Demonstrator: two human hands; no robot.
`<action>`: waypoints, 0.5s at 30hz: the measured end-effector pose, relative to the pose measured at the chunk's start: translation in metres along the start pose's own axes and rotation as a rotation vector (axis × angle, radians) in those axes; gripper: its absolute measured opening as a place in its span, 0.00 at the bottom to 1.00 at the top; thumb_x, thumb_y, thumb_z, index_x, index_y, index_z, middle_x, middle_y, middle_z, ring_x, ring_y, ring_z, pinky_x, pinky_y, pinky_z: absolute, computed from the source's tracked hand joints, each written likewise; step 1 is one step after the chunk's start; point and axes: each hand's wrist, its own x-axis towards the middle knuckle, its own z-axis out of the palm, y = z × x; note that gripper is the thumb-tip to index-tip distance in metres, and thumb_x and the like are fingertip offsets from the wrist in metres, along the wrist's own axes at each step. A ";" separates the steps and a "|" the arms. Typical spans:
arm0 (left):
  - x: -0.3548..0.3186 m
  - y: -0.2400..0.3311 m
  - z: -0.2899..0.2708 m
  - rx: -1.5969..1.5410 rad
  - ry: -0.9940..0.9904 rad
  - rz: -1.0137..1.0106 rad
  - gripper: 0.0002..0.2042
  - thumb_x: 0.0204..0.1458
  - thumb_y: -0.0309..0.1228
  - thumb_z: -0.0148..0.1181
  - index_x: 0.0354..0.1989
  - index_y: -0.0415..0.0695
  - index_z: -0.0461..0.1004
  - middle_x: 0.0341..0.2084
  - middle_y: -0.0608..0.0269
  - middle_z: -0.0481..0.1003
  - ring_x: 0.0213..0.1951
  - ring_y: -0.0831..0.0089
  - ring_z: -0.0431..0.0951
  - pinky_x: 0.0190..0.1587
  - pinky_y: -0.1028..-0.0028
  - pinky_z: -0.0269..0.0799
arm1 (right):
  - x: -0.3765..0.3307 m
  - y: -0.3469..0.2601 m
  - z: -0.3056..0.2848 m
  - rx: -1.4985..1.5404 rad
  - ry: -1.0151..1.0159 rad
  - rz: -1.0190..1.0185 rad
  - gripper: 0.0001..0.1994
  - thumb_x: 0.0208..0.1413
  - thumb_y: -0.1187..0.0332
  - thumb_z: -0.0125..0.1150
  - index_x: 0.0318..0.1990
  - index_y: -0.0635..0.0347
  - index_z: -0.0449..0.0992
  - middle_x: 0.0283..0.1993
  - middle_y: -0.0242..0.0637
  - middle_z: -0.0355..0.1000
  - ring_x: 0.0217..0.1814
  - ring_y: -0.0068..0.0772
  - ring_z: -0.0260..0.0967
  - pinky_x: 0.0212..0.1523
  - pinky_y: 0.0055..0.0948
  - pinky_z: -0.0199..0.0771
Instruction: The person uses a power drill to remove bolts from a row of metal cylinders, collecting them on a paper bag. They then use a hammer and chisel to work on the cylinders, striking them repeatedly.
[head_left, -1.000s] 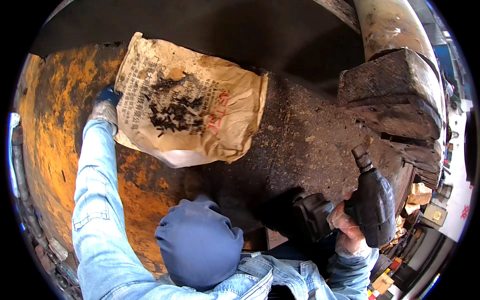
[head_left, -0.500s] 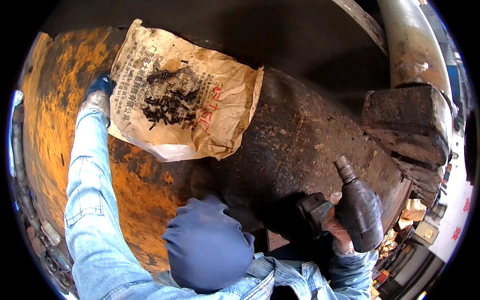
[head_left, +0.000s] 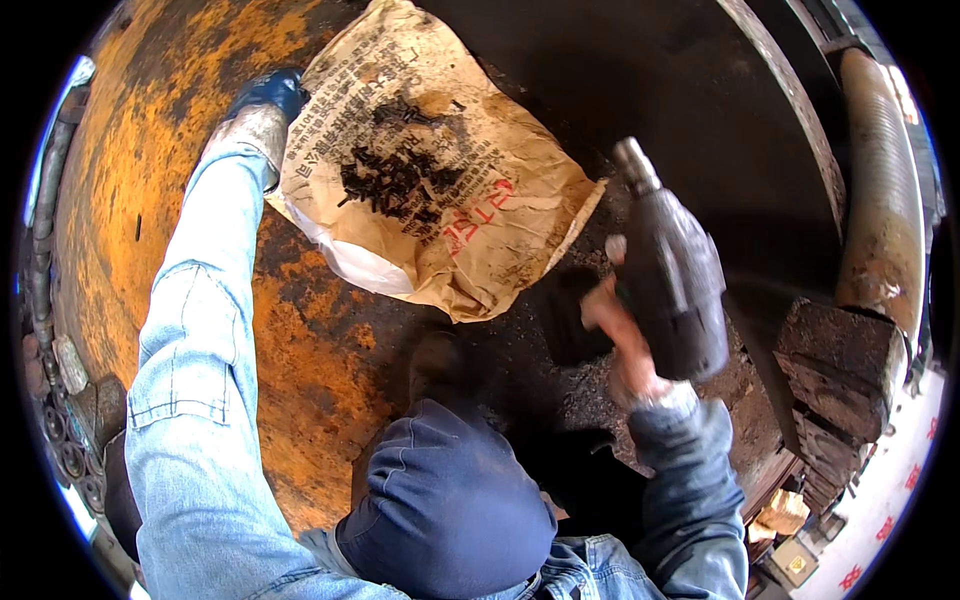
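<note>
Rust-orange steel fills most of the view: a big curved metal surface (head_left: 120, 200), yellow-orange at nine o'clock and darkening to black grime toward three o'clock. At about two to three o'clock a ribbed grey pipe (head_left: 880, 190) runs down the edge, and below it, near four o'clock, sits a stack of dark, crusted blocks (head_left: 835, 375).

Next in size is the crumpled brown paper sack (head_left: 440, 190), lying flat on the steel around twelve o'clock, printed on its face and carrying a small heap of dark bits (head_left: 395, 180) near its middle. A white lining shows at its lower left edge.

Denim sleeves come up from six o'clock. The left arm stretches long toward eleven o'clock, where the left hand (head_left: 262, 105), in a blue-and-grey glove, rests on the steel touching the sack's upper left corner; whether its fingers pinch the paper or only press on it, I cannot tell. A dark blue knee or cap-like cloth (head_left: 445, 500) bulges at six o'clock.

The right hand (head_left: 615, 325), bare, sits at about three o'clock, its fingers wrapped tight round the grip of a dark impact wrench (head_left: 672, 265). The tool is raised clear of the surface, its metal nose pointing up toward one o'clock, just beside the sack's right corner but apart from it.
</note>
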 end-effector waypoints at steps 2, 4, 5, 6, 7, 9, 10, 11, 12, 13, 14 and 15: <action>0.011 0.002 0.008 0.016 0.007 0.010 0.21 0.59 0.44 0.62 0.61 0.57 0.76 0.53 0.49 0.78 0.55 0.54 0.79 0.58 0.59 0.72 | 0.035 0.019 0.027 -0.047 0.077 -0.107 0.21 0.54 0.86 0.61 0.57 0.66 0.72 0.37 0.32 0.72 0.38 0.28 0.71 0.40 0.32 0.75; 0.016 0.001 0.011 0.019 -0.005 -0.017 0.21 0.59 0.44 0.62 0.60 0.57 0.76 0.52 0.49 0.79 0.55 0.54 0.79 0.57 0.59 0.72 | 0.064 0.033 0.040 -0.138 0.054 -0.137 0.13 0.54 0.82 0.66 0.46 0.65 0.76 0.35 0.31 0.73 0.38 0.27 0.71 0.40 0.31 0.74; 0.021 0.001 0.011 0.020 -0.014 -0.029 0.21 0.59 0.43 0.63 0.60 0.57 0.76 0.52 0.49 0.79 0.54 0.54 0.79 0.57 0.59 0.72 | 0.077 0.039 0.050 -0.194 0.093 -0.161 0.10 0.54 0.81 0.68 0.43 0.64 0.77 0.34 0.31 0.73 0.38 0.27 0.72 0.40 0.30 0.75; 0.026 0.000 0.016 0.023 -0.020 -0.038 0.21 0.59 0.43 0.63 0.60 0.57 0.76 0.52 0.49 0.79 0.54 0.54 0.79 0.57 0.59 0.72 | 0.083 0.058 0.054 -0.185 0.100 -0.214 0.09 0.55 0.80 0.68 0.43 0.64 0.78 0.36 0.32 0.75 0.39 0.27 0.73 0.42 0.30 0.75; 0.031 -0.003 0.021 0.023 -0.015 -0.046 0.21 0.59 0.43 0.63 0.60 0.57 0.76 0.51 0.49 0.79 0.54 0.54 0.80 0.56 0.59 0.72 | 0.091 0.078 0.058 -0.178 0.108 -0.270 0.09 0.55 0.78 0.69 0.43 0.64 0.79 0.38 0.32 0.76 0.40 0.27 0.74 0.43 0.29 0.76; 0.047 -0.035 0.042 -0.036 0.016 -0.007 0.20 0.59 0.41 0.64 0.59 0.51 0.77 0.49 0.50 0.81 0.51 0.55 0.81 0.53 0.60 0.74 | 0.102 0.122 0.064 -0.193 0.066 -0.400 0.11 0.56 0.76 0.70 0.46 0.63 0.79 0.41 0.34 0.78 0.42 0.27 0.76 0.45 0.29 0.77; 0.049 -0.028 0.046 -0.041 0.039 0.019 0.20 0.59 0.42 0.63 0.60 0.53 0.76 0.48 0.50 0.81 0.50 0.54 0.81 0.52 0.59 0.74 | 0.108 0.149 0.060 -0.228 0.043 -0.466 0.12 0.56 0.75 0.71 0.47 0.63 0.79 0.42 0.35 0.79 0.43 0.28 0.76 0.45 0.30 0.78; 0.050 -0.021 0.048 -0.047 0.061 0.043 0.20 0.60 0.43 0.62 0.60 0.55 0.75 0.48 0.50 0.81 0.48 0.54 0.82 0.52 0.57 0.75 | 0.109 0.159 0.069 -0.098 0.070 -0.297 0.14 0.55 0.75 0.72 0.49 0.62 0.79 0.43 0.35 0.79 0.44 0.28 0.76 0.46 0.30 0.78; 0.055 -0.035 0.057 -0.089 0.069 0.038 0.20 0.60 0.43 0.61 0.60 0.55 0.76 0.48 0.50 0.81 0.48 0.54 0.82 0.52 0.57 0.75 | 0.109 0.165 0.082 0.057 0.097 -0.147 0.15 0.55 0.75 0.72 0.50 0.62 0.78 0.45 0.35 0.79 0.45 0.29 0.77 0.46 0.31 0.79; 0.061 -0.048 0.063 -0.130 0.077 0.034 0.20 0.60 0.43 0.61 0.60 0.55 0.76 0.48 0.50 0.81 0.49 0.54 0.82 0.52 0.57 0.75 | 0.111 0.190 0.090 0.262 0.093 -0.073 0.16 0.55 0.75 0.72 0.51 0.61 0.77 0.46 0.36 0.78 0.46 0.29 0.76 0.48 0.31 0.79; 0.069 -0.059 0.071 -0.171 0.087 0.034 0.19 0.60 0.44 0.61 0.59 0.56 0.76 0.49 0.50 0.80 0.49 0.54 0.82 0.52 0.57 0.75 | 0.112 0.217 0.096 0.470 0.109 -0.001 0.17 0.56 0.74 0.71 0.53 0.60 0.77 0.47 0.36 0.78 0.47 0.29 0.76 0.49 0.31 0.79; 0.083 -0.064 0.078 -0.108 0.096 0.046 0.19 0.60 0.43 0.62 0.59 0.56 0.76 0.49 0.50 0.80 0.49 0.54 0.82 0.52 0.57 0.75 | 0.114 0.236 0.104 0.665 0.099 0.066 0.18 0.56 0.74 0.71 0.53 0.60 0.76 0.47 0.37 0.77 0.47 0.29 0.75 0.49 0.32 0.79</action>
